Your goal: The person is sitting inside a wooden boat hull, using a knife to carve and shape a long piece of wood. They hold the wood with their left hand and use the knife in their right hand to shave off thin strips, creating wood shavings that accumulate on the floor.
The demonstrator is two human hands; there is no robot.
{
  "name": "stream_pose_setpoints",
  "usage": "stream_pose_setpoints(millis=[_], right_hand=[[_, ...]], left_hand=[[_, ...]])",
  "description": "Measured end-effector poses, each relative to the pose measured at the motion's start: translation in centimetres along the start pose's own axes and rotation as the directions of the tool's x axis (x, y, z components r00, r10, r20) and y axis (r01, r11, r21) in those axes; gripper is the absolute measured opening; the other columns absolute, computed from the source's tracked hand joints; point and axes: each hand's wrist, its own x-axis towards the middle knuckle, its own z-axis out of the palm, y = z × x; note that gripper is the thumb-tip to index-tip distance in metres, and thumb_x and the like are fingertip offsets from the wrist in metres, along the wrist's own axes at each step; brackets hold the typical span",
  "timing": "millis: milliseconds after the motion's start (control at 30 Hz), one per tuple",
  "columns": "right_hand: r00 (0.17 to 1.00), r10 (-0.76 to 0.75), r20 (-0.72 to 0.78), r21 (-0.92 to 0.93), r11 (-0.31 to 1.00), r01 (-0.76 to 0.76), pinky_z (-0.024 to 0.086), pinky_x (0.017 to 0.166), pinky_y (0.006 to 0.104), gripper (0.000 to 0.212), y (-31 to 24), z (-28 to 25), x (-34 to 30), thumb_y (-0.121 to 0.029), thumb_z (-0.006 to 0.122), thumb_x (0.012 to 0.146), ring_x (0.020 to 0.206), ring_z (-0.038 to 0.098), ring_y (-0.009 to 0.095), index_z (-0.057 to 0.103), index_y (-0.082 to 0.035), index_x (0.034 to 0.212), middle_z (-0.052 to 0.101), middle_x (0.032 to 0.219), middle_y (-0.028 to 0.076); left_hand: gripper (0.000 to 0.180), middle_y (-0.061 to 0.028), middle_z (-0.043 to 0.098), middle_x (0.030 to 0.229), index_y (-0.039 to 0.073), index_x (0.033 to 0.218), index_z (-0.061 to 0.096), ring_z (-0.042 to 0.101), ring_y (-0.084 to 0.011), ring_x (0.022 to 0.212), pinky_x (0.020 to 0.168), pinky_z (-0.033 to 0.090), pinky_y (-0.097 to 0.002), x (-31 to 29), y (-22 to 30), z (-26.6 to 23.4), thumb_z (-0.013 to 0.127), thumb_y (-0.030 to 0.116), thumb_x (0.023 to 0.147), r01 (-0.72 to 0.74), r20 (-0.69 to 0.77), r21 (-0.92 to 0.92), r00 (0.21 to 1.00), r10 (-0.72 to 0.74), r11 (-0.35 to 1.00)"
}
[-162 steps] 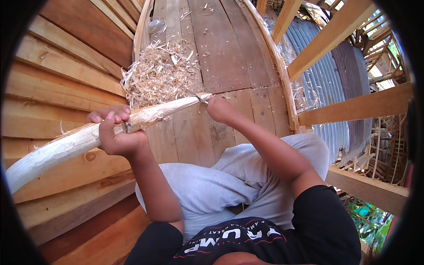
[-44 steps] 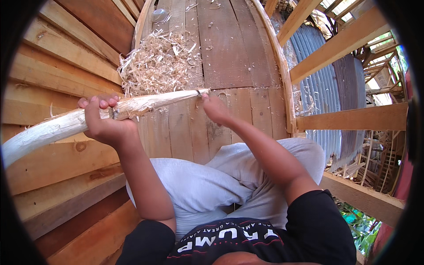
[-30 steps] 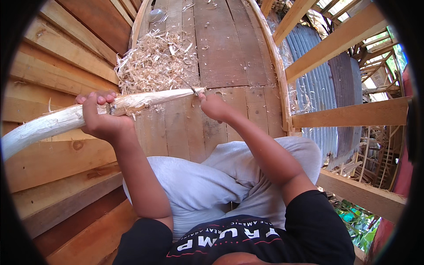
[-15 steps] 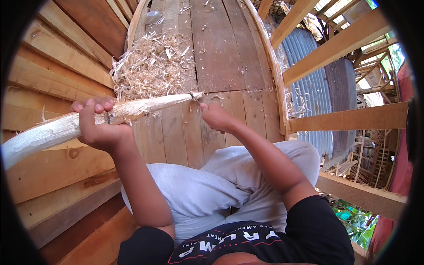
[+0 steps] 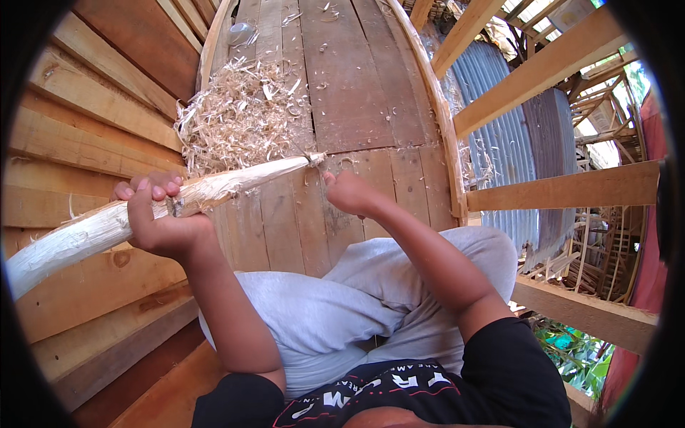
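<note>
A long, pale, peeled wooden pole (image 5: 75,239) slants across in front of me, narrowing to a tapered tip at its right end. My left hand (image 5: 160,207) is wrapped round its middle, thumb on top and fingertips showing over the far side. By the tip, my right hand (image 5: 347,192) is closed in a fist just beyond the end of the wood. A thin dark piece, perhaps a blade, crosses the tip; whether it runs into that fist is too small to tell. What the fist holds is hidden.
Curly wood shavings (image 5: 242,114) lie heaped on the plank floor (image 5: 349,85) beyond the pole, with a clear cup (image 5: 241,33) farther off. A plank wall (image 5: 85,135) stands at the left. Wooden rails (image 5: 564,189) and corrugated metal sheets (image 5: 496,135) are at the right.
The pole has dipped slightly, its left end lower. My right hand now sits a little farther from the tip. My left hand keeps its grip.
</note>
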Motion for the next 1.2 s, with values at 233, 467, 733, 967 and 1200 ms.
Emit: stream_pose_setpoints(millis=[233, 467, 733, 967, 1200], right_hand=[[0.900, -0.263, -0.347, -0.115, 0.965, 0.238, 0.047, 0.045, 0.0441, 0.061, 4.4, 2.5, 8.2, -0.038, 0.033, 0.101, 0.045, 0.057, 0.031, 0.055, 0.016, 0.080, 0.056, 0.061, 0.021], [0.998, 0.010, -0.065, 0.058, 0.998, -0.006, 0.049, 0.052, 0.0452, 0.057, 0.8, 1.3, 0.8, -0.037, 0.030, 0.101, 0.055, 0.059, 0.034, 0.055, 0.013, 0.087, 0.059, 0.075, 0.025], [0.995, 0.072, 0.063, 0.158, 0.984, -0.081, 0.047, 0.050, 0.0430, 0.057, 2.5, -0.8, 5.7, -0.041, 0.025, 0.102, 0.054, 0.056, 0.027, 0.053, 0.007, 0.087, 0.058, 0.075, 0.018], [0.994, 0.092, 0.052, 0.169, 0.981, -0.099, 0.039, 0.041, 0.0395, 0.052, 3.0, 0.6, 2.9, -0.040, 0.030, 0.102, 0.044, 0.043, 0.019, 0.048, 0.003, 0.077, 0.046, 0.057, 0.009], [0.999, -0.015, -0.033, 0.098, 0.995, 0.018, 0.039, 0.040, 0.0408, 0.053, 2.7, -0.2, 5.4, -0.033, 0.032, 0.100, 0.042, 0.046, 0.023, 0.053, 0.008, 0.075, 0.046, 0.054, 0.012]], left_hand=[[0.019, 0.0013, 0.035, 0.059, 0.014, 0.084, 0.040, 0.037, -0.0111, 0.053, 0.058, 0.038, -0.0281, -0.1, -0.2, 1.0, 0.051, 0.005, 0.072, -0.038, -0.001, 0.007, 0.999, 0.038, 0.999], [0.018, 0.0007, 0.036, 0.060, 0.014, 0.085, 0.039, 0.039, -0.0119, 0.055, 0.061, 0.038, -0.0277, 0.1, 0.2, 0.3, 0.050, 0.006, 0.073, -0.022, 0.034, 0.014, 0.999, 0.022, 1.000], [0.019, 0.0009, 0.037, 0.062, 0.013, 0.086, 0.038, 0.039, -0.0113, 0.055, 0.060, 0.038, -0.0274, -0.3, -0.2, 0.5, 0.049, 0.006, 0.073, -0.026, 0.042, 0.018, 0.999, 0.025, 0.999], [0.019, 0.0010, 0.037, 0.063, 0.012, 0.086, 0.039, 0.038, -0.0110, 0.055, 0.059, 0.038, -0.0266, 0.3, 0.2, 0.2, 0.049, 0.005, 0.072, -0.026, 0.028, -0.022, 0.999, 0.027, 0.999], [0.020, 0.0005, 0.037, 0.063, 0.012, 0.085, 0.040, 0.038, -0.0110, 0.056, 0.060, 0.040, -0.0280, 0.1, 0.0, 0.6, 0.050, 0.003, 0.070, -0.014, 0.021, -0.007, 1.000, 0.014, 1.000]])
